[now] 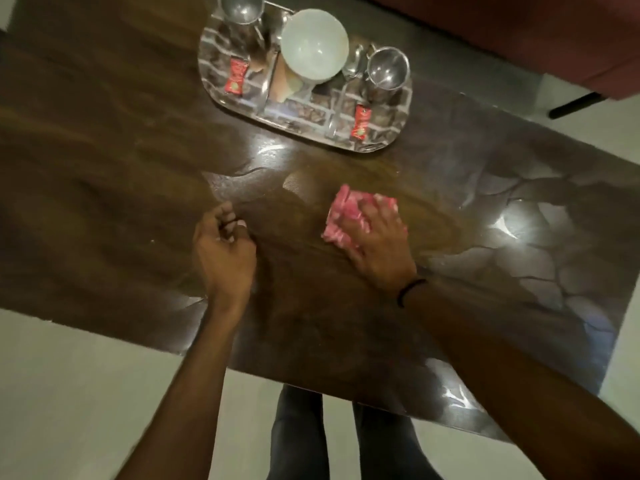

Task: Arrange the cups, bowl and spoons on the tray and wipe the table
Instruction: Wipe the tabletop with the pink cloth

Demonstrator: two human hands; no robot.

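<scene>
A shiny metal tray [388,140] sits at the far side of the dark wooden table [104,202]. On it stand a white bowl [314,45], a steel cup [387,72] on the right and another steel cup [240,10] at the back left. Spoons [351,72] lie between the bowl and the right cup, and two red sachets [236,77] [361,121] lie near the tray's front. My right hand [377,244] presses flat on a pink cloth [341,216] in the middle of the table. My left hand [221,251] rests on the table with fingers loosely curled, holding nothing.
The table's near edge runs diagonally in front of me, with pale floor [69,393] below it and my legs [311,438] visible. A dark red sofa [554,36] stands beyond the table at the top right. Light glares off the table's right part.
</scene>
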